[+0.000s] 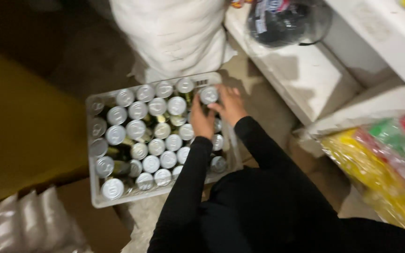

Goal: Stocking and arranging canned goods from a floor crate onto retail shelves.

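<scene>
Both hands close around one silver-topped metal can [208, 95] at the far right corner of a white plastic crate [94, 199] packed with similar cans [139, 136]. The left hand [201, 122] grips its near side; the right hand [232, 104] curls over its right side.

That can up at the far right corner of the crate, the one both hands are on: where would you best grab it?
Probably from straight above, fingers round the top rim of the can. It stands upright with its silver lid up, neighbours pack its sides, and the crate wall is close. The left hand and right hand already meet there.
</scene>
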